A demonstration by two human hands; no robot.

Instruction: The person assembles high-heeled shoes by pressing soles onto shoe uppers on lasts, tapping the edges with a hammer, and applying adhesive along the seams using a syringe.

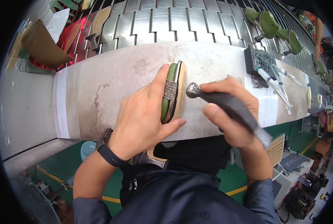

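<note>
On its side over the pale workbench (pixel 106 86) is a green high-heeled shoe (pixel 165 106) with a sparkling stone band across its front and a tan sole facing right. My left hand (pixel 140 108) is wrapped round it, fingers along the upper and thumb by the sole's edge. The heel end drops toward my lap, partly behind my hand. In my right hand (pixel 235 108) is a shoemaker's hammer (pixel 226 102), gripped by its dark wrapped handle. Its rounded metal head is a short way right of the sole, apart from it.
Beyond the bench runs a metal slat conveyor (pixel 151 22) carrying green shoes (pixel 267 24) at the right. A dark block (pixel 258 61) and several syringes (pixel 275 84) lie on the bench's right side. Brown curved pieces (pixel 47 44) stand at the left. A fan (pixel 35 203) is lower left.
</note>
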